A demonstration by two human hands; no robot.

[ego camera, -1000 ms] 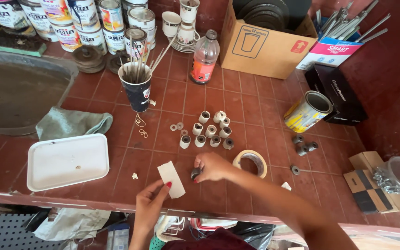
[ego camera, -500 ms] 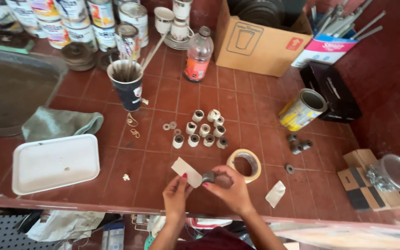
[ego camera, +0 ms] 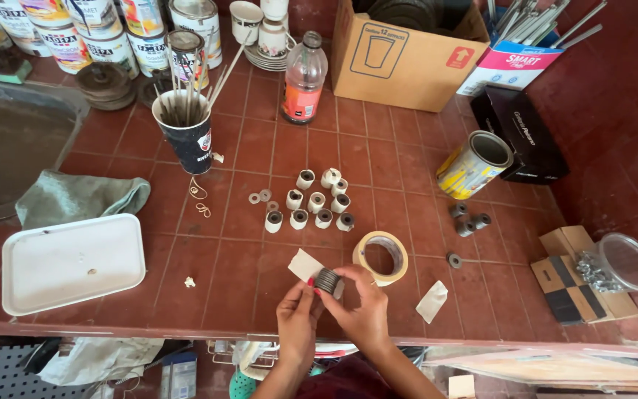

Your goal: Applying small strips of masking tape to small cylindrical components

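Both my hands meet near the front edge of the red-tiled counter (ego camera: 260, 273). My left hand (ego camera: 297, 314) and my right hand (ego camera: 363, 310) together pinch a small dark grey cylindrical roll (ego camera: 326, 280) with a pale paper strip (ego camera: 304, 264) lying against it. Just right of my hands a ring of beige masking tape (ego camera: 382, 257) lies flat. Behind them stands a cluster of several small white-wrapped rolls (ego camera: 317, 201). A loose pale paper scrap (ego camera: 432, 301) lies to the right.
A white tray (ego camera: 74, 262) and green cloth (ego camera: 75, 198) lie at left. A dark cup of sticks (ego camera: 186, 133), a bottle (ego camera: 304, 77), paint cans (ego camera: 105, 33), a cardboard box (ego camera: 400, 55), a tipped yellow can (ego camera: 474, 164) and a clear tub of metal parts (ego camera: 622, 262) surround the area.
My right hand lifted the dark roll off the counter and drew back toward the front edge. My left hand brought the paper strip up to it, and both now grip together.
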